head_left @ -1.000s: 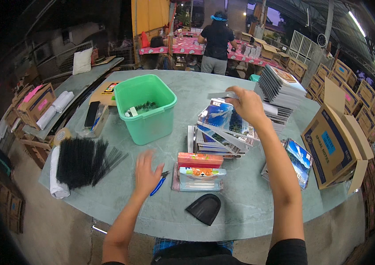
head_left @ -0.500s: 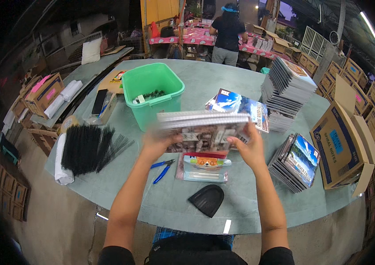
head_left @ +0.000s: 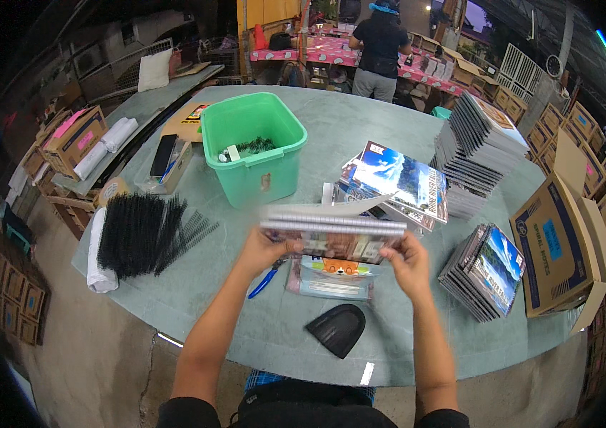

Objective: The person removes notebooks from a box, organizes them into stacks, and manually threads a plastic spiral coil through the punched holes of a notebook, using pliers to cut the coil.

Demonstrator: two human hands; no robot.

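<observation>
A spiral notebook (head_left: 331, 239) hangs above the table, tilted with its long edge toward me. My left hand (head_left: 266, 250) grips its left end, and my right hand (head_left: 408, 262) grips the right end, thumbs on the near face. At its far side a pale sheet or cover stands lifted. Partly beneath it lies a flat pack with a fox picture (head_left: 335, 284). Blue-handled cutters (head_left: 267, 279) rest beside my left wrist. Loose notebooks with blue covers (head_left: 403, 182) lie just beyond my right hand. A black rounded pad (head_left: 337, 330) sits between my forearms.
Black plastic spiral coils (head_left: 142, 235) are heaped at left, near a green bin (head_left: 256, 182) with scraps inside. On the right stand a short notebook stack (head_left: 485, 274), a taller stack (head_left: 478, 160) and an open carton (head_left: 560, 246). Another person (head_left: 378, 50) stands at a far table.
Both hands have lowered the notebook slightly and tilted it more edge-on. A sheet or cover has lifted at its far side. The whole view has shifted a little.
</observation>
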